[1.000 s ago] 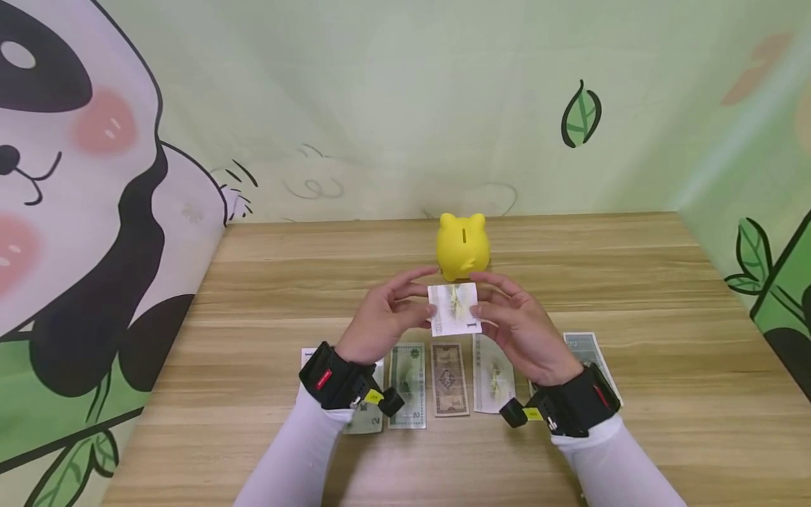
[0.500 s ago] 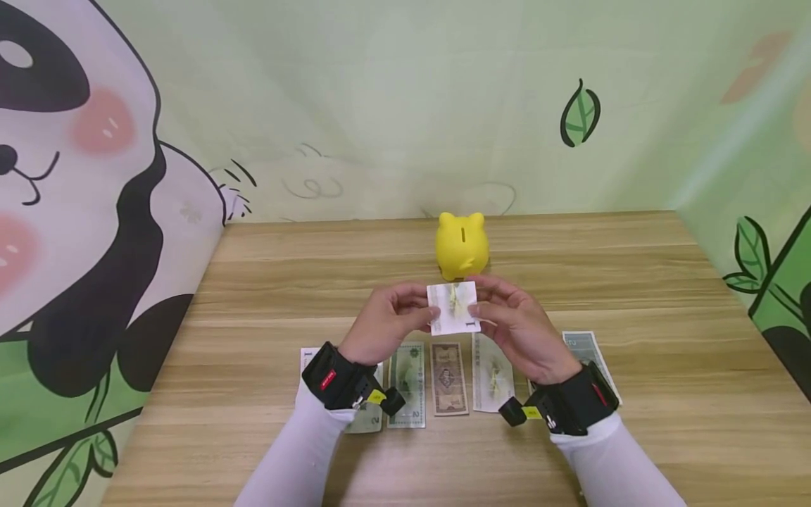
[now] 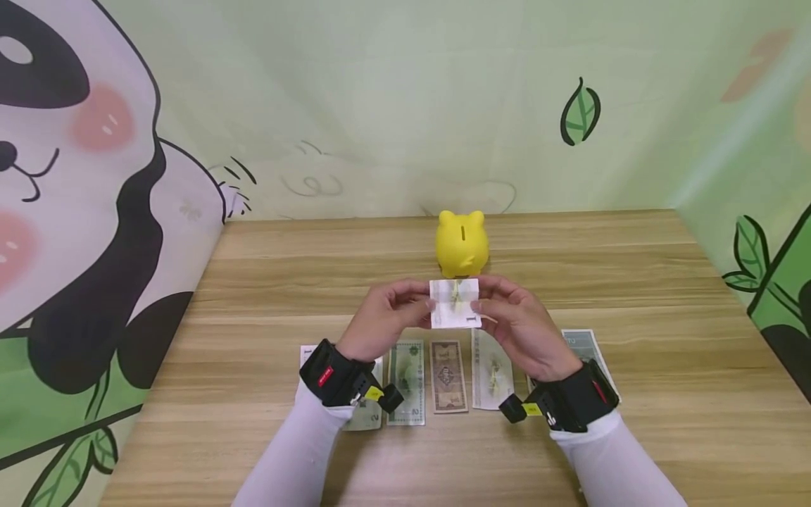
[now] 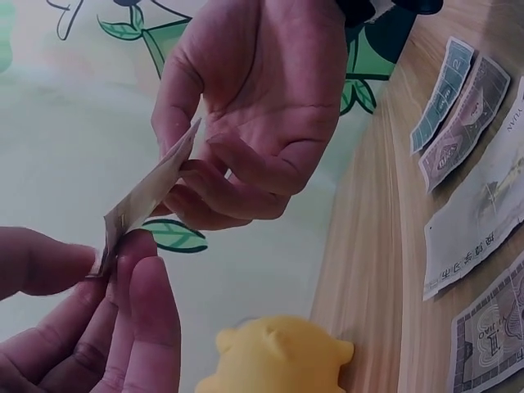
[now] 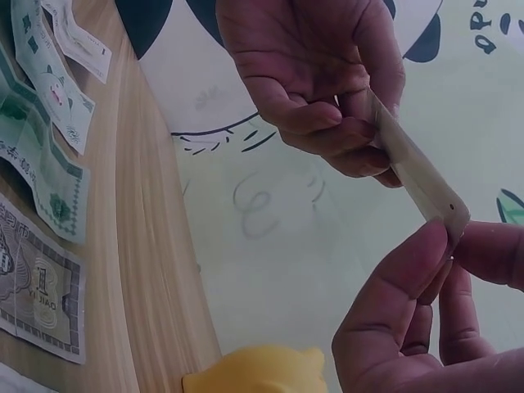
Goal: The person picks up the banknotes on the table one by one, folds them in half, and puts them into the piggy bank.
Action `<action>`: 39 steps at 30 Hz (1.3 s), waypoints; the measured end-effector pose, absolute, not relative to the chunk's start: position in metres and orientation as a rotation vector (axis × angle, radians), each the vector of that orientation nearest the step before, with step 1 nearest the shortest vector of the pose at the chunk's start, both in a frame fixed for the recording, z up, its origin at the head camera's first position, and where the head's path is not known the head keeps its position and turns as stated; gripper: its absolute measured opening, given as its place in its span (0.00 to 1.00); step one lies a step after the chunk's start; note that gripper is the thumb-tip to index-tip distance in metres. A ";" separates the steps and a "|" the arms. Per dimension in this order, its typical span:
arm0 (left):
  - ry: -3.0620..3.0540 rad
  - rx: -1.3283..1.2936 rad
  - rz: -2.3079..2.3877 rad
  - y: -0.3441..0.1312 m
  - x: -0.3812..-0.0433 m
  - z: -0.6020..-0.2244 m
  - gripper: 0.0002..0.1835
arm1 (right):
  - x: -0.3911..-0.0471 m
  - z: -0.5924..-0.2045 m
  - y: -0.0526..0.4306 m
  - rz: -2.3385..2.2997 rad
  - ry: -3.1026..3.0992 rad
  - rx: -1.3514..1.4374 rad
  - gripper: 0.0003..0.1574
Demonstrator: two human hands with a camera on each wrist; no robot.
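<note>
A folded pale banknote (image 3: 455, 304) hangs above the table between both hands, printed with a "1" near its lower right corner. My left hand (image 3: 383, 317) pinches its left edge, and my right hand (image 3: 526, 331) pinches the right edge, thumbs on the near face. In the left wrist view the banknote (image 4: 151, 196) appears nearly edge-on, its layers folded together. The right wrist view gives a similar side look at the banknote (image 5: 417, 176). Just beyond the hands stands a yellow piggy bank (image 3: 462, 246), its dark coin slot on top.
Several banknotes lie in a row nearer the person: a green note (image 3: 407, 384), a brown note (image 3: 448, 377), a whitish note (image 3: 492, 373) and a grey-blue note (image 3: 586, 345) partly behind the right wrist. The wooden table (image 3: 304, 260) meets a printed backdrop (image 3: 393, 105) behind.
The left hand's outstretched fingers have drawn in behind the banknote. The banknote has risen slightly and tipped, so it looks shorter. The right hand has hardly moved.
</note>
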State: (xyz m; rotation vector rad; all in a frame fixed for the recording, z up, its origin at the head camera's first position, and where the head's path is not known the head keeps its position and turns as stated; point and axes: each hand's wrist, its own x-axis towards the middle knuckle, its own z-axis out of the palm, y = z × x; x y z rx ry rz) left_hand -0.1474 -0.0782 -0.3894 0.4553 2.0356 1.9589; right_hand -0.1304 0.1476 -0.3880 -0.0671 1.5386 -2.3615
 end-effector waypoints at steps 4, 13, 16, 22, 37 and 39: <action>2.034 0.440 1.970 -0.081 -0.148 -0.390 0.13 | -0.131 -0.388 0.148 -2.381 1.522 -0.060 0.23; 2.027 0.431 1.981 -0.082 -0.149 -0.388 0.13 | -0.132 -0.389 0.150 -2.405 1.466 -0.071 0.22; 2.030 0.429 1.987 -0.082 -0.149 -0.388 0.13 | -0.132 -0.389 0.150 -2.400 1.468 -0.069 0.22; 2.018 0.425 1.997 -0.082 -0.150 -0.389 0.13 | -0.132 -0.390 0.150 -2.385 1.487 -0.069 0.22; 2.011 0.403 1.982 -0.081 -0.150 -0.386 0.14 | -0.132 -0.390 0.150 -2.383 1.486 -0.093 0.21; 2.011 0.406 1.986 -0.081 -0.150 -0.387 0.14 | -0.133 -0.389 0.150 -2.381 1.486 -0.088 0.21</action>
